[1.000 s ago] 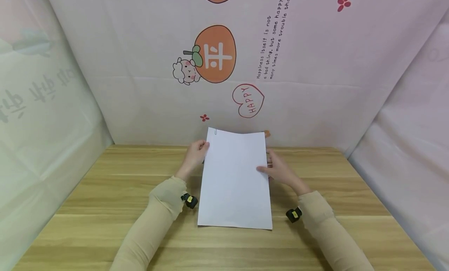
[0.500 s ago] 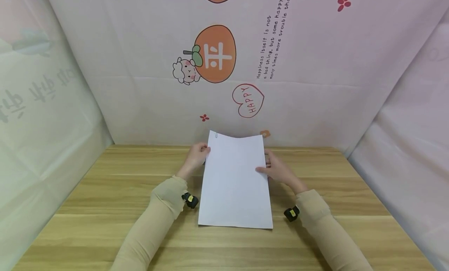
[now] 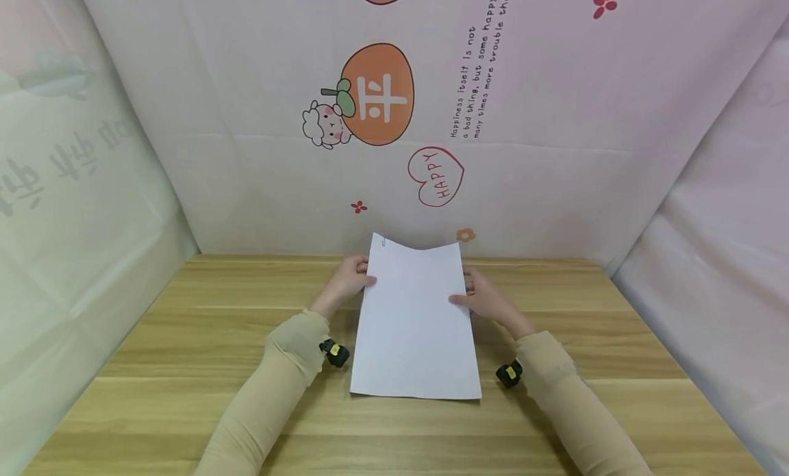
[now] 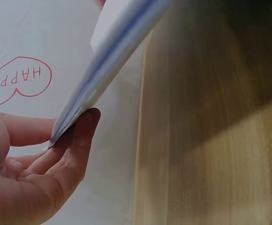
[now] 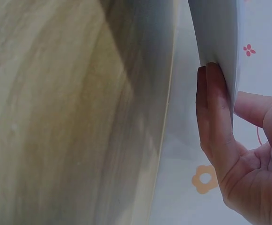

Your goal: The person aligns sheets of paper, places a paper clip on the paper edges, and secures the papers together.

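Observation:
A stack of white paper sheets [image 3: 416,325] is held tilted above the table, its top edge sagging in the middle. A small paper clip [image 3: 383,242] sits at its top left corner. My left hand [image 3: 346,279] pinches the upper left edge, thumb in front and fingers behind. In the left wrist view, the layered edge of the sheets [image 4: 103,65] lies between thumb and fingers. On the opposite edge my right hand [image 3: 487,298] grips the stack, thumb on the front. Behind it, the fingers [image 5: 215,103] press the back of the sheets in the right wrist view.
The wooden table [image 3: 216,366] lies beneath the paper and both forearms. White printed cloth [image 3: 542,188] hangs behind the table's far edge, and more cloth hangs at both sides. A black wrist camera [image 3: 335,353] is on the left sleeve, another camera [image 3: 509,374] on the right.
The top of the stack has dropped and sags more. My left hand has shifted slightly down its edge, with the thumb now over the front. The right hand has barely moved.

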`<action>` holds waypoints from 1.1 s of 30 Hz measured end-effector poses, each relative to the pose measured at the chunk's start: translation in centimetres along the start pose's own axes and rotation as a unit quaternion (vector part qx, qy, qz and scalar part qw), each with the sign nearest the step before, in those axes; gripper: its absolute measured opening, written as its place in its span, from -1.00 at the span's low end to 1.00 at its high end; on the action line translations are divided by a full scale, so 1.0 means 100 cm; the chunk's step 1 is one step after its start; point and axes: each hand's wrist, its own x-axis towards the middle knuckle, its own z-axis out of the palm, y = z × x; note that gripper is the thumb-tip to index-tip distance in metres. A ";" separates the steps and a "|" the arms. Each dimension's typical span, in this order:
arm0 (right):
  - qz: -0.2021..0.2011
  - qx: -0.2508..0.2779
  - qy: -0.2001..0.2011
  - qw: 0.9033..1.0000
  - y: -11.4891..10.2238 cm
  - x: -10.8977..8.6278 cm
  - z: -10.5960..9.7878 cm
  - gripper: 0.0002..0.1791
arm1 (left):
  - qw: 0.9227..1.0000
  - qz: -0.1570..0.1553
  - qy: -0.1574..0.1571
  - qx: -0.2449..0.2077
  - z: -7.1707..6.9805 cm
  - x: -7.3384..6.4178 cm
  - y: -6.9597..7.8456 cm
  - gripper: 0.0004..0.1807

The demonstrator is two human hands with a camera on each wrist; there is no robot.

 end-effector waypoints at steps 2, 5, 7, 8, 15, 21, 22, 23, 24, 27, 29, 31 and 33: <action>0.006 0.000 -0.001 1.000 0.004 0.003 0.001 -0.19 | 1.000 -0.002 -0.005 -0.003 0.000 0.000 -0.001 -0.45; 0.010 0.003 -0.005 1.000 0.007 0.004 0.002 -0.20 | 1.000 -0.005 -0.010 0.004 0.000 0.001 -0.004 -0.38; 0.014 0.009 -0.005 1.000 0.008 0.005 0.002 -0.21 | 1.000 -0.006 -0.016 0.010 0.000 0.002 -0.006 -0.36; 0.014 0.009 -0.006 1.000 0.008 0.005 0.002 -0.21 | 1.000 -0.008 -0.018 0.012 0.000 0.003 -0.007 -0.35; 0.034 -0.006 -0.013 0.999 0.010 0.006 0.003 -0.21 | 1.000 -0.011 -0.023 0.007 0.000 0.005 -0.010 -0.44; 0.051 -0.013 -0.020 0.998 0.010 0.007 0.003 -0.21 | 1.000 -0.017 -0.017 0.003 0.000 0.005 -0.012 -0.49; 0.052 -0.015 -0.021 0.998 0.010 0.007 0.003 -0.21 | 1.000 -0.017 -0.016 0.004 0.000 0.005 -0.012 -0.49; 0.053 -0.015 -0.023 0.998 0.010 0.007 0.003 -0.21 | 1.000 -0.016 -0.016 0.006 0.001 0.006 -0.013 -0.49; 0.054 -0.015 -0.024 0.998 0.011 0.007 0.003 -0.20 | 1.000 -0.016 -0.015 0.009 0.001 0.006 -0.013 -0.49; 0.053 -0.011 -0.028 0.998 0.012 0.008 0.003 -0.20 | 1.000 -0.015 -0.014 0.007 0.001 0.007 -0.015 -0.51; 0.052 -0.002 -0.029 0.998 0.014 0.009 0.003 -0.20 | 1.000 -0.014 -0.014 0.004 0.002 0.007 -0.017 -0.51; 0.052 0.005 -0.029 0.998 0.015 0.010 0.003 -0.21 | 1.000 -0.015 -0.012 0.002 0.002 0.008 -0.018 -0.52; 0.052 0.011 -0.028 0.998 0.016 0.010 0.004 -0.20 | 1.000 -0.018 -0.010 0.004 0.002 0.008 -0.018 -0.53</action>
